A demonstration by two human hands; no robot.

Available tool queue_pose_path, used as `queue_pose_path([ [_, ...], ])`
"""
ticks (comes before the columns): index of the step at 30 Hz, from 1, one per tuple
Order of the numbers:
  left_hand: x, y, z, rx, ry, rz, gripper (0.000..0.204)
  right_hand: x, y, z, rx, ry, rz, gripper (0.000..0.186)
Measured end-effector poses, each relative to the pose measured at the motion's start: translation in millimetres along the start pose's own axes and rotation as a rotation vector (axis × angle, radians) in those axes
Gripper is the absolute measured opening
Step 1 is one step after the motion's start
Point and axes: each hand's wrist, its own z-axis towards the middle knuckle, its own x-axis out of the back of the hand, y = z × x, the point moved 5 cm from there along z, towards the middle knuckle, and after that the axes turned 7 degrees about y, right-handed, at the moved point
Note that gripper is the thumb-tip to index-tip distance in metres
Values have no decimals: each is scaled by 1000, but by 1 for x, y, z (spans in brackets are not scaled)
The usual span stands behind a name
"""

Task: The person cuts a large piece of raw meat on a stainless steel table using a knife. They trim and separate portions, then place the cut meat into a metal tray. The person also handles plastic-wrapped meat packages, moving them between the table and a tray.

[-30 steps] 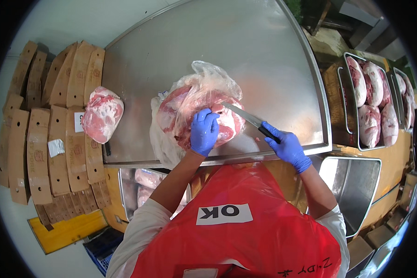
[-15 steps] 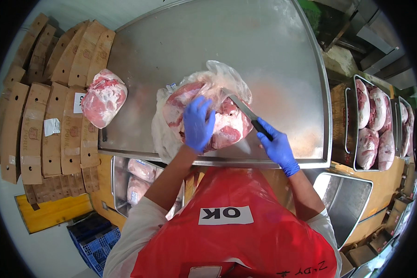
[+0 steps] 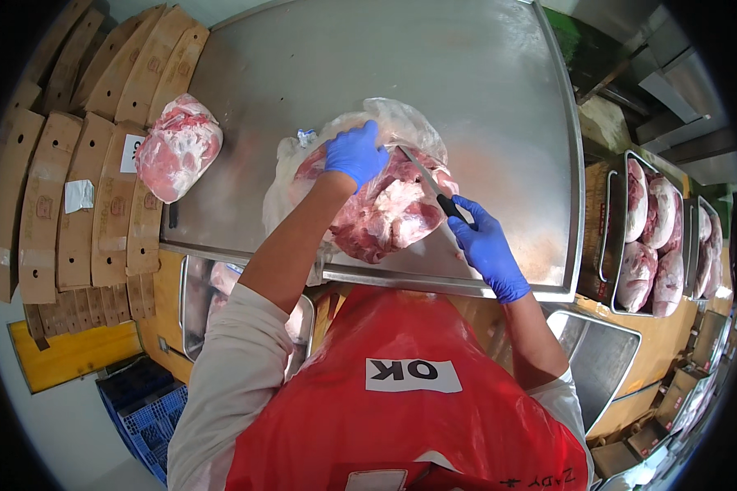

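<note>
A large cut of raw pink meat (image 3: 385,209) lies on a clear plastic bag (image 3: 393,119) on the steel table (image 3: 368,65), near its front edge. My left hand (image 3: 354,153), in a blue glove, presses on the far top of the meat. My right hand (image 3: 485,245), also gloved in blue, grips a knife (image 3: 424,176) by its dark handle. The blade points away from me and lies against the right side of the meat. A second piece of raw meat (image 3: 178,147) rests at the table's left edge.
Flattened cardboard boxes (image 3: 74,180) are stacked upright left of the table. Metal trays of meat cuts (image 3: 655,237) stand on the right. A steel tub (image 3: 201,295) with meat sits below the table front, another steel bin (image 3: 602,352) at lower right, a blue crate (image 3: 143,401) on the floor.
My left hand has slid from the near middle of the meat to its far top. The knife has stayed at the right side of the meat, and the view has shifted.
</note>
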Motion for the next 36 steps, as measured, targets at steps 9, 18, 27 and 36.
queue_pose_path([
  [9, -11, -54, 13, 72, 349, -173, 19, 25, 39, -53, 28, 51, 66, 60],
  [18, 18, -39, -8, 204, 385, -447, 49, 25, 67, -83, 220, 1, -98, 60],
  [27, 24, -27, -1, 272, -313, -72, 109, 27, 56, -84, 285, 44, -272, 62],
  [36, 18, 7, -5, -112, 251, 115, 43, 21, 7, -84, 568, 245, -801, 59],
])
